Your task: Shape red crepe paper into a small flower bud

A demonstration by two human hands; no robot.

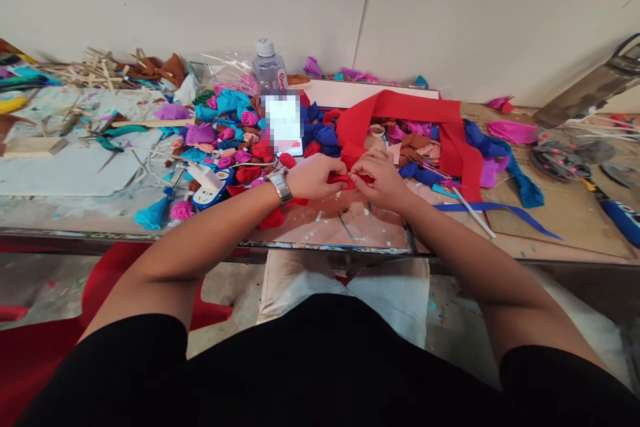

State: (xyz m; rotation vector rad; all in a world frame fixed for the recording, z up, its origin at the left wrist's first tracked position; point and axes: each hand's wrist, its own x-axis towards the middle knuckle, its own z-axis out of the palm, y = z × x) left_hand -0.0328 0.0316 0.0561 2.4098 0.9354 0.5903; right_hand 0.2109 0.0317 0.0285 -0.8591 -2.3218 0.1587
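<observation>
A long strip of red crepe paper runs in a folded loop across the table and reaches my hands at its near end. My left hand, with a metal watch on the wrist, pinches the red paper between thumb and fingers. Close beside it, my right hand is closed on the same paper, its fingertips almost touching the left ones. The fingers partly cover the held part. Rolled paper flowers in red, blue and pink lie around, among them a pink one.
Behind my left hand a lit phone leans before a water bottle. A power strip with a white plug lies left, near green-handled pliers. Wooden sticks pile up at the far left. A dark tube stands right.
</observation>
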